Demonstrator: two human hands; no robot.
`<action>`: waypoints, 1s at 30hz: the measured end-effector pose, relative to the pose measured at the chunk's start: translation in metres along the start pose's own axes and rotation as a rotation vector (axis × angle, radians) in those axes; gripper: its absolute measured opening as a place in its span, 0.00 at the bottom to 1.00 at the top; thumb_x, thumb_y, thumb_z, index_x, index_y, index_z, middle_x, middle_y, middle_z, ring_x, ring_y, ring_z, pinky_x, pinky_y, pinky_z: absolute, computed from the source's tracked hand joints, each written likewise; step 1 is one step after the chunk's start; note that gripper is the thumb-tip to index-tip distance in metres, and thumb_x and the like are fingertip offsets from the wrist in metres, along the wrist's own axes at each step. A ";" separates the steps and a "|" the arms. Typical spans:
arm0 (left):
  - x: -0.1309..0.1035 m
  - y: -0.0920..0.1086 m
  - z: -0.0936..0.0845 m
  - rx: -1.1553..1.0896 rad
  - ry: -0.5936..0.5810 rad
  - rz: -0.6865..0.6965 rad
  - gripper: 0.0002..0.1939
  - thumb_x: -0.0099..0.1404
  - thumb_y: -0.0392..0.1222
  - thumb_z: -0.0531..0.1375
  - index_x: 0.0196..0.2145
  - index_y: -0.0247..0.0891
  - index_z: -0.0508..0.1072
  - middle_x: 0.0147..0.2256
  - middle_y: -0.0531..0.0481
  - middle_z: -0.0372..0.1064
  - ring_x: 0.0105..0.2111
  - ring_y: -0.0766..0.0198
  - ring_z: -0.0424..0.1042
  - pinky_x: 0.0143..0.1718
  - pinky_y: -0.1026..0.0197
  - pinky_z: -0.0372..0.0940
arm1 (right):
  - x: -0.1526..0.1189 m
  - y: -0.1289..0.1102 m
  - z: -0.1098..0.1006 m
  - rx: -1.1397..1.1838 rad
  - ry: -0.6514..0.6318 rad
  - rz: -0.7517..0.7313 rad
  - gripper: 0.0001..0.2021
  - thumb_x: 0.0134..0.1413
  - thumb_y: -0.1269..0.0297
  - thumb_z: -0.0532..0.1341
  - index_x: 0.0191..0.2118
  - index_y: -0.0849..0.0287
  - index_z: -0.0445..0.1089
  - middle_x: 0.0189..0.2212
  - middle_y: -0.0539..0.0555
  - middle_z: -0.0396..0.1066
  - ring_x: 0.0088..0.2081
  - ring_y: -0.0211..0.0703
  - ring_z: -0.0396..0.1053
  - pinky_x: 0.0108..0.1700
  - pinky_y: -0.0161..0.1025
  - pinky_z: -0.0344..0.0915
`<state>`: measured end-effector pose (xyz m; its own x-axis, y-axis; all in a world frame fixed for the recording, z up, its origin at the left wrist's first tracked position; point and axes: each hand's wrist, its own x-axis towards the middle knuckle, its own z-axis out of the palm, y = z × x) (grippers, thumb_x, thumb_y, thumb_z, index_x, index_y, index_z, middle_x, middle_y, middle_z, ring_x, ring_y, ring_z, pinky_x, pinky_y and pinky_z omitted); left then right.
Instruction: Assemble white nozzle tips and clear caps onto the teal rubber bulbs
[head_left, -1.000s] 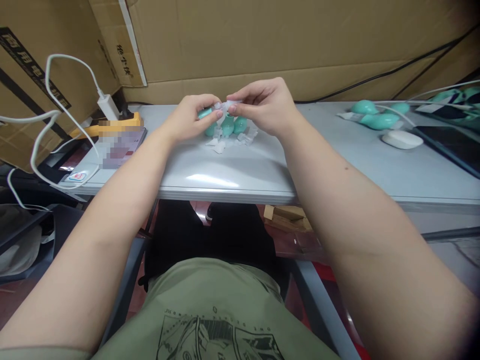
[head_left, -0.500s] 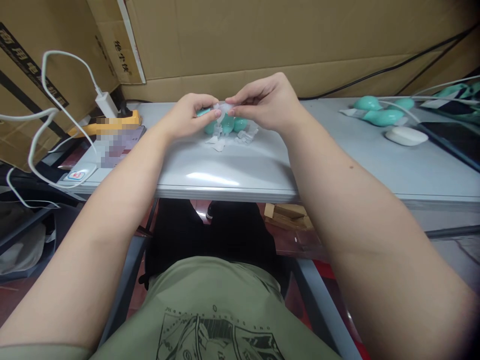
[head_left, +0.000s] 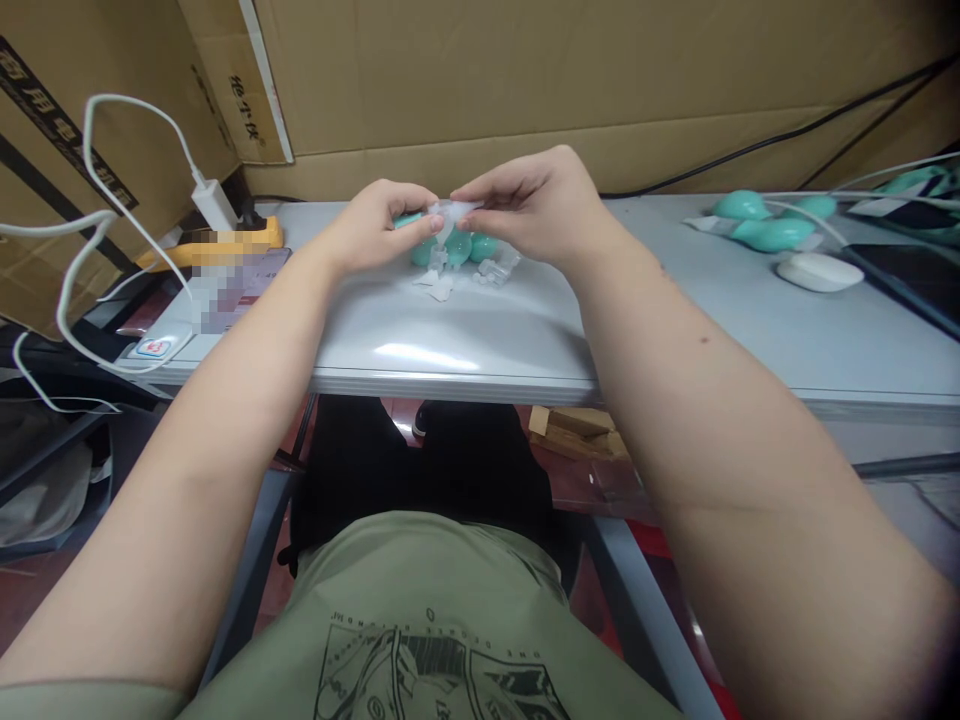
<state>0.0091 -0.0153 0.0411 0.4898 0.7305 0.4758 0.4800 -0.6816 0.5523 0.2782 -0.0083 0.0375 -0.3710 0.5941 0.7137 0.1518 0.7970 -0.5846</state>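
Observation:
Between my two hands, near the back of the grey table, is a small translucent white piece (head_left: 452, 212). My left hand (head_left: 394, 225) pinches its left side, fingers closed. On its right side, the thumb and fingers of my right hand (head_left: 517, 205) are pressed together on it. Glossy teal rounded objects (head_left: 457, 247) lie just behind and below my fingertips, partly hidden by them. White scraps (head_left: 436, 287) and a crumpled clear-white piece (head_left: 499, 266) rest on the table in front of the teal objects.
At the right are more teal rounded objects (head_left: 772, 234), a white oval case (head_left: 819, 272) and a dark flat device (head_left: 919, 285). At the left lie a yellow tool (head_left: 259, 238), a white charger (head_left: 215, 205) and looping white cables. Cardboard (head_left: 525, 80) stands behind the table (head_left: 450, 385).
The white piece between my fingertips now extends slightly more to the right. My hands have barely moved, and the view has shifted a little.

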 end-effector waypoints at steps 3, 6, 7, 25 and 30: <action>0.000 0.003 -0.001 0.005 -0.009 -0.019 0.20 0.83 0.60 0.71 0.40 0.41 0.84 0.30 0.50 0.74 0.41 0.51 0.83 0.55 0.49 0.77 | 0.000 -0.004 -0.002 -0.105 -0.023 -0.002 0.29 0.60 0.99 0.73 0.43 0.52 0.96 0.45 0.51 0.94 0.51 0.71 0.94 0.58 0.65 0.92; -0.001 0.005 0.000 -0.018 -0.010 -0.050 0.21 0.82 0.61 0.72 0.39 0.43 0.84 0.31 0.49 0.76 0.41 0.51 0.83 0.52 0.51 0.78 | 0.001 -0.009 -0.002 -0.151 -0.019 0.016 0.26 0.62 0.97 0.74 0.41 0.52 0.95 0.46 0.50 0.94 0.52 0.70 0.94 0.59 0.63 0.92; -0.001 0.006 0.000 -0.029 -0.014 -0.061 0.21 0.82 0.62 0.72 0.39 0.44 0.84 0.31 0.49 0.77 0.41 0.51 0.83 0.50 0.51 0.78 | 0.001 -0.010 -0.003 -0.155 -0.017 0.015 0.26 0.62 0.96 0.73 0.40 0.52 0.95 0.46 0.50 0.94 0.52 0.69 0.94 0.59 0.62 0.92; -0.003 0.011 -0.005 -0.043 -0.107 -0.102 0.26 0.83 0.65 0.69 0.36 0.40 0.82 0.30 0.46 0.77 0.39 0.53 0.81 0.47 0.50 0.75 | 0.000 0.001 -0.010 -0.094 -0.097 -0.014 0.17 0.59 0.77 0.81 0.42 0.40 0.96 0.48 0.46 0.94 0.54 0.70 0.90 0.65 0.64 0.87; -0.003 0.010 -0.006 -0.053 -0.112 -0.111 0.30 0.82 0.70 0.70 0.34 0.41 0.81 0.29 0.47 0.75 0.33 0.56 0.78 0.42 0.52 0.73 | 0.002 0.002 -0.006 -0.147 -0.093 -0.015 0.20 0.57 0.80 0.80 0.39 0.40 0.95 0.46 0.46 0.94 0.52 0.68 0.90 0.62 0.63 0.86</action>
<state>0.0085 -0.0239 0.0491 0.5154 0.7897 0.3326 0.4978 -0.5919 0.6339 0.2837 -0.0050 0.0402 -0.4564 0.5746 0.6794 0.2753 0.8172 -0.5063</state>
